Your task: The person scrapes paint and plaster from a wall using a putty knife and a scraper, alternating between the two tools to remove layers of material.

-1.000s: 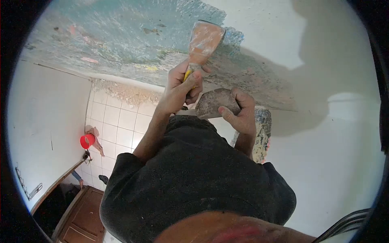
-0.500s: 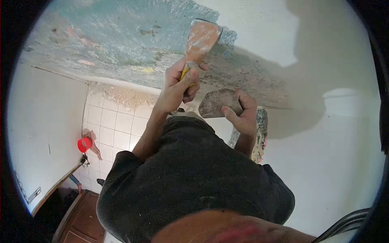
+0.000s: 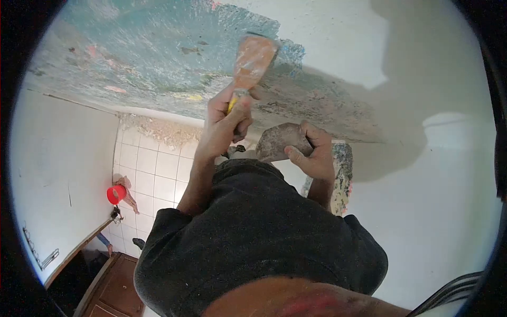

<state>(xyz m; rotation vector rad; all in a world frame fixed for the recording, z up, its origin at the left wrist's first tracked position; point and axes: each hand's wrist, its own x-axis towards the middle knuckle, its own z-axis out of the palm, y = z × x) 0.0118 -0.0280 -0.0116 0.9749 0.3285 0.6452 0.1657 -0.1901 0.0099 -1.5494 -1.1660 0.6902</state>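
Note:
My left hand (image 3: 227,116) is closed round the yellow handle of a scraper (image 3: 254,61). The scraper's broad blade, smeared with white and orange-brown, points up against or just in front of the wall's scraped blue-grey patch (image 3: 158,47). Whether its edge touches the surface is unclear. To the right, my right hand (image 3: 317,153) grips a flat, dusty grey-brown piece (image 3: 282,141) by its right side, thumb on the near face. This piece is below the scraper and apart from it.
A red bucket (image 3: 116,194) stands at the left on white floor tiles (image 3: 153,164), beside a pinkish-brown shape that I cannot make out. Near it is part of a person, a blue sleeve or leg (image 3: 104,240). A brown door (image 3: 119,282) is lower left; black cables (image 3: 449,290) run lower right.
The scraper and my left hand have moved left and slightly down. The grey-brown piece has shifted a little left and down in my right hand. The view has shifted slightly too.

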